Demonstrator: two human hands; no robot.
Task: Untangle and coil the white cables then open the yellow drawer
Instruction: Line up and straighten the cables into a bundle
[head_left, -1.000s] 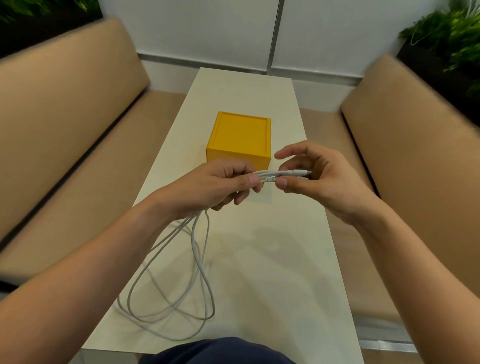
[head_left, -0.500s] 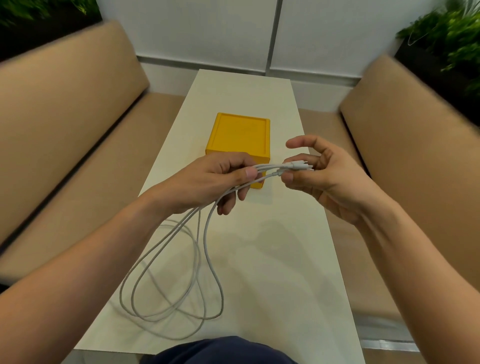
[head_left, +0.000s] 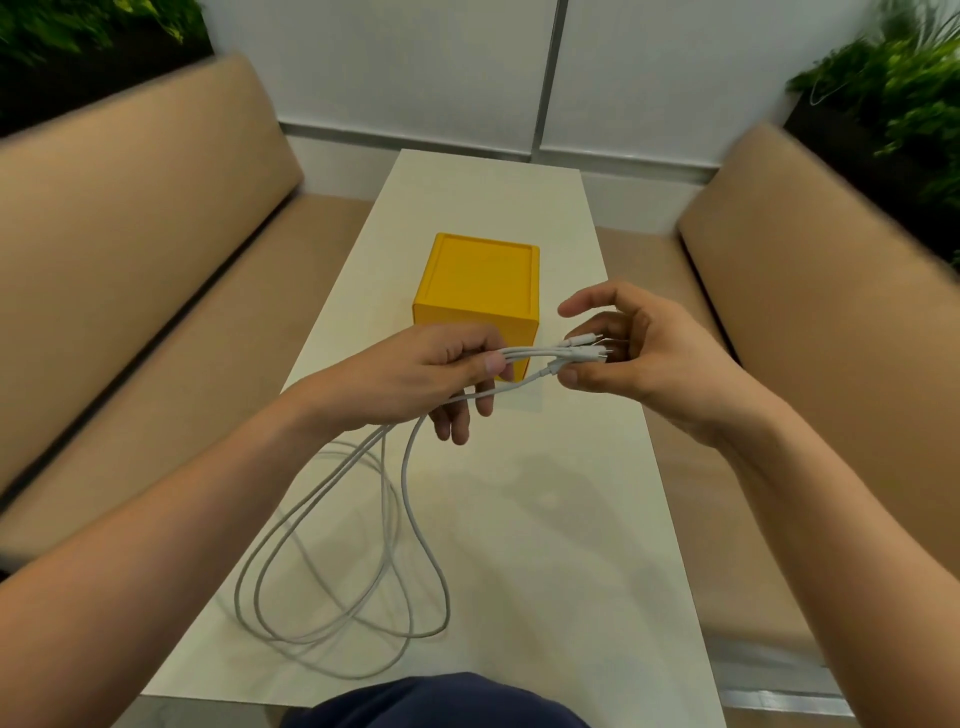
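The white cables (head_left: 395, 525) hang in long loops from my left hand (head_left: 415, 379), which is closed around the bundle above the table. Their plug ends (head_left: 582, 351) stick out to the right and lie against the fingers of my right hand (head_left: 628, 358); my thumb presses the lowest plug, while the index finger is lifted off. The loops rest on the near part of the cream table (head_left: 545, 545). Behind my hands stands the yellow drawer box (head_left: 480, 280), a closed cube; its front face is partly hidden by my left hand.
Tan padded benches run along both sides of the narrow table, one at left (head_left: 119, 270) and one at right (head_left: 831, 291). Green plants (head_left: 904, 88) stand behind the bench backs. A white wall closes the far end. My dark-clothed lap (head_left: 436, 701) shows at the bottom.
My hands have lifted slightly with the cable ends, and the hanging loops have swung wider to the right. My right index finger has opened away from the plugs.
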